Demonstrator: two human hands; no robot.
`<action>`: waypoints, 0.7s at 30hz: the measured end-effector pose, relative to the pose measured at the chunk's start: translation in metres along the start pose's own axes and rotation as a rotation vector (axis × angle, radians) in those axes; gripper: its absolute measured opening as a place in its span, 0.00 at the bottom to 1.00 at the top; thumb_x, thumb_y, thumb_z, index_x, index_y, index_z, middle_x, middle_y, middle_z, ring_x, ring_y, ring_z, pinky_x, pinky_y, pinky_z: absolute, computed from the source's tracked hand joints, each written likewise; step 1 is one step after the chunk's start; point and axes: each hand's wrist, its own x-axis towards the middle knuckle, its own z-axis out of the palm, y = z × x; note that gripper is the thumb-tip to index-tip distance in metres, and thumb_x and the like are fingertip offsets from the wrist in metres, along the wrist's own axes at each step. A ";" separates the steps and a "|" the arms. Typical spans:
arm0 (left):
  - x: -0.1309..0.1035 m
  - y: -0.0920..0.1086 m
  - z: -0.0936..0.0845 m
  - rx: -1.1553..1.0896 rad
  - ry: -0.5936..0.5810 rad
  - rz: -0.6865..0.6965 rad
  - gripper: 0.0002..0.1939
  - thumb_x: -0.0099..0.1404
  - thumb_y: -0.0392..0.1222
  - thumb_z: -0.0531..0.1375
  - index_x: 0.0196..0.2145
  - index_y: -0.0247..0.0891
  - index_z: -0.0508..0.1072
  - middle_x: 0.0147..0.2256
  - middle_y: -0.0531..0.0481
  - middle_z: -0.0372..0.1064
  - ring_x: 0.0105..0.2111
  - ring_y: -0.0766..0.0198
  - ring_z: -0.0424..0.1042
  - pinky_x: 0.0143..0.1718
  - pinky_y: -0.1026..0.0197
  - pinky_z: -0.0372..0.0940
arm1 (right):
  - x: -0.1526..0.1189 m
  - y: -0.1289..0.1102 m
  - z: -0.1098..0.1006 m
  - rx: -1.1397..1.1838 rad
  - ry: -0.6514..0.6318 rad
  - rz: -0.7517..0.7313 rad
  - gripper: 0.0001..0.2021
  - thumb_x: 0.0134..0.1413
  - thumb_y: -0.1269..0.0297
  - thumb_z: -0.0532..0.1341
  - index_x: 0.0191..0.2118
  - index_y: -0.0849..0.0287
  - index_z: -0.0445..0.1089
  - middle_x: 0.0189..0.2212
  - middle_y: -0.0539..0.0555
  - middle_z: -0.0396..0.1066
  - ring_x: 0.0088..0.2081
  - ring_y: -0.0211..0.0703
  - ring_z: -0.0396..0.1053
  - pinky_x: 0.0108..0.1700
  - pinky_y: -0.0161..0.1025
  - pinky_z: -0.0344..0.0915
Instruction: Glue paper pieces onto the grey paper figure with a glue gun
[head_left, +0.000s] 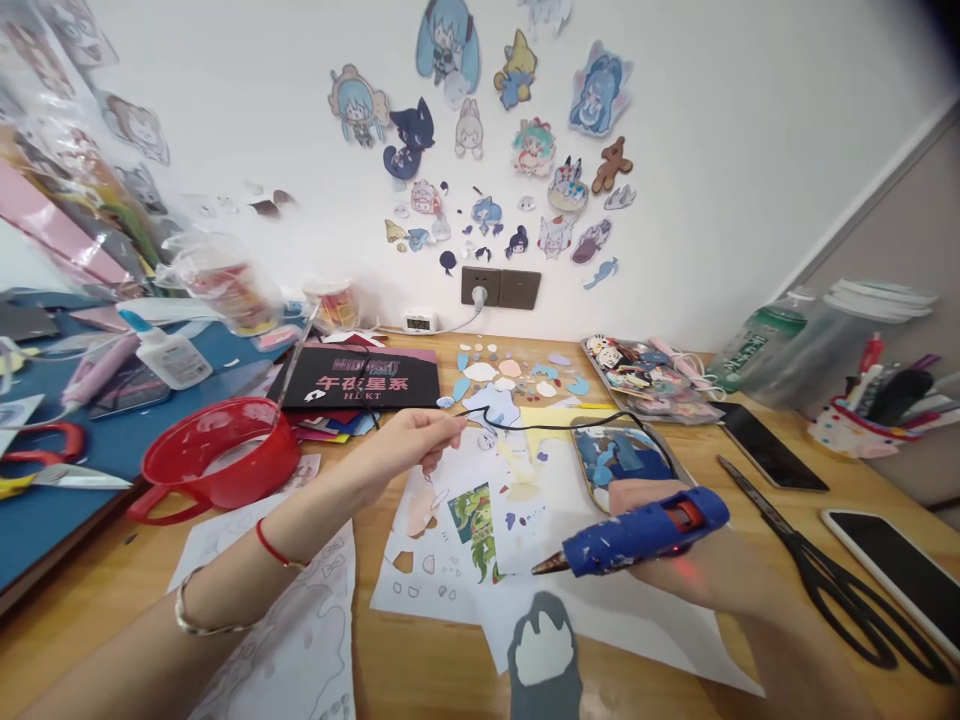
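My right hand is closed round a blue hot glue gun, its metal nozzle pointing left above the white paper. A small red light glows on the gun's side. From it a black cord loops back and left to my left hand, whose fingertips are pinched on the cord over the table. Below the nozzle, at the near edge, lies a grey paper paw with a white patch on it. White sheets with drawn outlines and a green printed cutout lie under and between my hands.
At left stand a red mug, a white glue bottle and scissors. Large black scissors, two phones and a pen holder are at right. Paper scraps and a tin lie farther back.
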 end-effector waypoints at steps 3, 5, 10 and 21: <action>-0.005 0.002 0.008 0.142 -0.034 0.007 0.15 0.54 0.49 0.64 0.20 0.34 0.70 0.15 0.58 0.54 0.17 0.72 0.53 0.19 0.69 0.48 | -0.001 0.001 0.004 0.058 0.054 -0.053 0.12 0.42 0.71 0.62 0.15 0.54 0.62 0.17 0.48 0.58 0.20 0.38 0.51 0.23 0.37 0.50; -0.008 0.003 0.013 0.199 -0.035 0.023 0.15 0.53 0.50 0.64 0.21 0.35 0.70 0.16 0.58 0.55 0.17 0.72 0.53 0.19 0.68 0.48 | -0.002 0.004 0.009 0.109 0.092 -0.066 0.12 0.42 0.71 0.63 0.15 0.54 0.63 0.18 0.49 0.59 0.20 0.38 0.50 0.24 0.37 0.51; -0.012 0.004 0.017 0.345 0.017 0.118 0.19 0.55 0.52 0.61 0.17 0.37 0.61 0.16 0.58 0.53 0.17 0.71 0.51 0.20 0.67 0.45 | -0.001 0.006 0.018 0.168 0.230 -0.030 0.11 0.38 0.74 0.62 0.14 0.55 0.63 0.16 0.47 0.56 0.20 0.37 0.49 0.23 0.36 0.48; -0.018 0.005 0.023 0.457 0.028 0.125 0.28 0.64 0.54 0.48 0.11 0.39 0.50 0.12 0.58 0.44 0.15 0.70 0.45 0.21 0.63 0.45 | 0.001 0.013 0.051 0.583 0.619 0.239 0.13 0.39 0.59 0.67 0.17 0.56 0.64 0.12 0.46 0.55 0.19 0.37 0.51 0.22 0.38 0.47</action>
